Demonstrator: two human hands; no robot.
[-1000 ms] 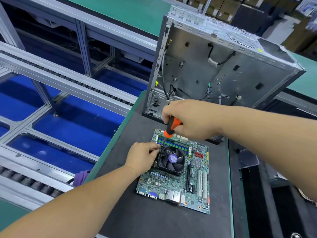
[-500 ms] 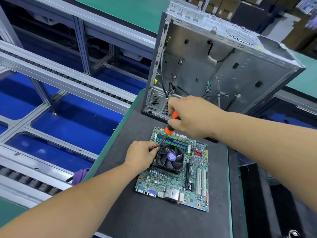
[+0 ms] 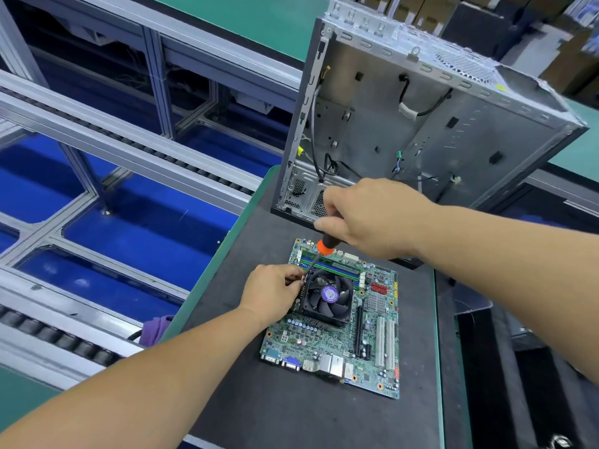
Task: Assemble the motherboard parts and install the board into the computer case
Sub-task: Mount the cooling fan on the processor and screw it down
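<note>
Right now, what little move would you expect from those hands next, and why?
Probably a turn of the screwdriver: the right hand grips its handle, its tip sits at the cooler fan's far-left corner, and the left hand pinches there. The motherboard lies outside the computer case.

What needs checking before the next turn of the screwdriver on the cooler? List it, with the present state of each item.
1. Right hand grips the screwdriver handle: ok.
2. Screwdriver tip seated in the screw at the cooler fan's far-left corner: cannot tell, the left hand's fingers partly hide it.
3. Left hand steadies that corner: ok, its fingers are pinched right at the tip.
4. Motherboard lies flat on the dark mat: ok.
5. The cooler's other screws are tight: cannot tell.
6. Computer case is open and stands clear behind the board: ok, loose cables hang inside it.
</note>
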